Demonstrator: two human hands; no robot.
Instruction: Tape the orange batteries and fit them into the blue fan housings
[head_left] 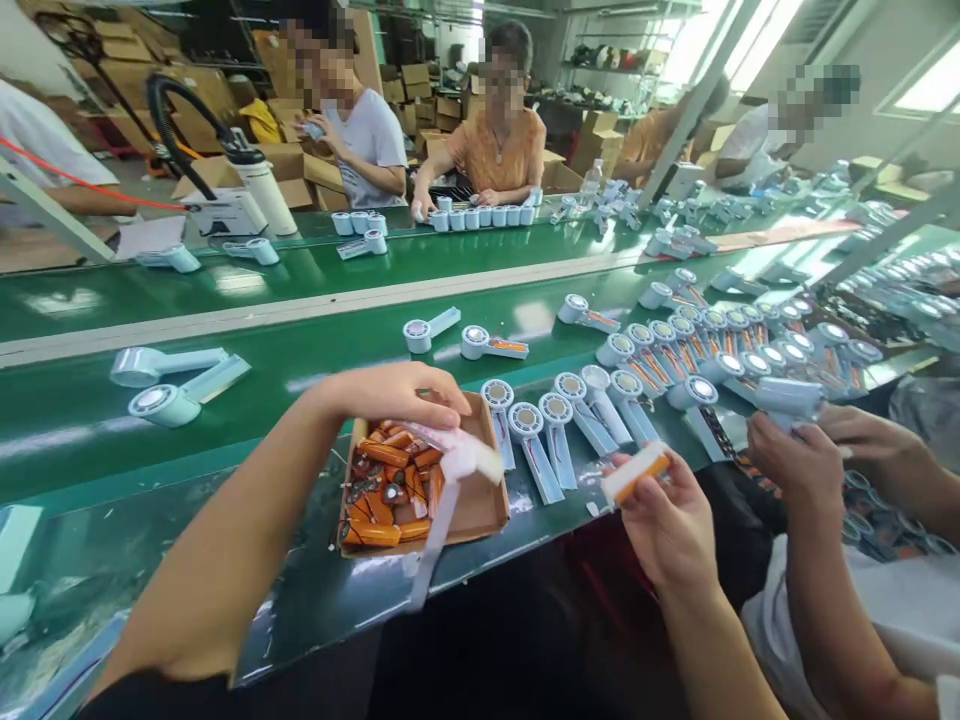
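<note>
My left hand (401, 393) reaches over a shallow cardboard tray (484, 510) of several orange battery cells and pinches a pale strip of tape or backing paper (450, 470) that hangs down past the tray's front. My right hand (664, 520) holds a small orange cell with a white pad on it (636, 472) at the table's front edge. Just beyond it lies a row of white handheld fan halves (559, 425), face up with round heads away from me.
A green conveyor belt (300, 350) carries scattered fan halves (176, 385). A neighbour's hands (799, 455) on my right hold a fan part beside a dense cluster of fan halves (720, 345). Several people sit across the belt among cardboard boxes.
</note>
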